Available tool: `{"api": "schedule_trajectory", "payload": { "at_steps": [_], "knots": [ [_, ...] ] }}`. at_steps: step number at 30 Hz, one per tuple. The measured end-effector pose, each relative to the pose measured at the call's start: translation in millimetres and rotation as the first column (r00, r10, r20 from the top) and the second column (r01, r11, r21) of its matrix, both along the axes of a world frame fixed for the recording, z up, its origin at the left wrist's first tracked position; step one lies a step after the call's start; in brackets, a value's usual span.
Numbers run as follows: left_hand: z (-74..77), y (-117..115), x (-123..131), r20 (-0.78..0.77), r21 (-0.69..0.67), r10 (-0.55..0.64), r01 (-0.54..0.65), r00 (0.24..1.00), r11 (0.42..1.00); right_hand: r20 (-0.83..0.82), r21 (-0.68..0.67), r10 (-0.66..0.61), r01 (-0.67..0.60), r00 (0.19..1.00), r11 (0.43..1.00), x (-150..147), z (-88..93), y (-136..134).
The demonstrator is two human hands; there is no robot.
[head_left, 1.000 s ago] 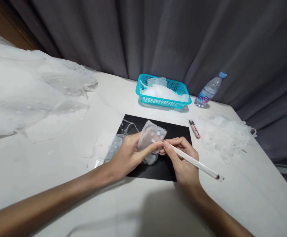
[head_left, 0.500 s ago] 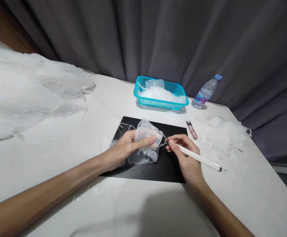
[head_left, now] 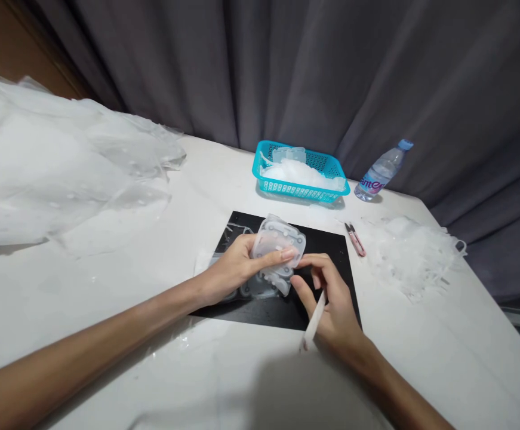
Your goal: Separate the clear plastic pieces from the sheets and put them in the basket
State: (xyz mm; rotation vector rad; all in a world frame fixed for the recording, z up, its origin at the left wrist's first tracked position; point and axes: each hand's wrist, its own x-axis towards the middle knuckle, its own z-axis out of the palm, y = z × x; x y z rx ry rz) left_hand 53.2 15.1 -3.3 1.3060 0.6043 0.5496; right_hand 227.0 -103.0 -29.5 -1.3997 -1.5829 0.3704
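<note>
Translucent plastic piece [head_left: 277, 235], rounded corners, is up in front of the person, above the black mat [head_left: 260, 312]. Left hand [head_left: 235, 267] has it gripped: fingers clamped, thumb flat across the front face. More clear moulded plastic [head_left: 260, 286] hangs or lies just below it; can't tell whether the two are joined.

Right hand [head_left: 335, 301] is at the piece's right edge. Index finger reaches that edge, contact unclear; thumb is spread away just below. Remaining fingers are curled round a white stick-like tool [head_left: 316, 319], which slants down toward the mat's near edge.

Mat sits on the white worktop [head_left: 197, 382]. Pink-handled snips [head_left: 356, 240] lie just off its right side, with a heap of whitish plastic scraps [head_left: 409, 251] beyond them. Behind the mat: teal basket [head_left: 302, 192] part-filled with white pieces [head_left: 298, 172], water bottle [head_left: 382, 171] standing to its right. Large stack of translucent sheets [head_left: 67, 167] at left. Dark curtain [head_left: 286, 71] across the back.
</note>
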Motion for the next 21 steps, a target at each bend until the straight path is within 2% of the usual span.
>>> {"api": "schedule_trajectory", "payload": {
  "at_steps": [5, 10, 13, 16, 19, 21],
  "knots": [
    [-0.1, 0.3, -1.1, 0.0, 0.0, -0.015, 0.015, 1.0, 1.0, 0.019, -0.035, 0.02, -0.019, 1.0, 0.999, -4.6, 3.5, 1.3],
    [-0.3, -0.5, 0.8, -0.017, 0.037, -0.013, 0.013, 1.0, 0.999, 0.052, -0.005, 0.032, -0.032, 0.998, 0.999, -3.6, 5.2, 2.8],
    [6.2, -1.6, 0.1, 0.004, 0.024, -0.028, 0.028, 1.0, 0.999, 0.143, -0.013, 0.016, -0.014, 0.99, 1.0, 0.2, 3.0, 5.8],
    [17.2, -0.4, -3.5, 0.075, -0.02, -0.114, 0.116, 0.991, 0.993, 0.242, -0.021, -0.021, 0.027, 0.97, 0.999, 2.0, 1.2, 8.4],
    [23.6, 5.1, -5.9, 0.03, 0.025, -0.215, 0.214, 0.976, 0.976, 0.275, 0.032, -0.024, 0.016, 0.961, 0.999, 1.4, 2.3, 6.6],
    [22.0, 9.6, -4.9, -0.047, 0.047, -0.207, 0.209, 0.977, 0.977, 0.29, 0.145, -0.059, 0.017, 0.955, 0.989, 2.3, 4.5, 3.3]
  ]
}}
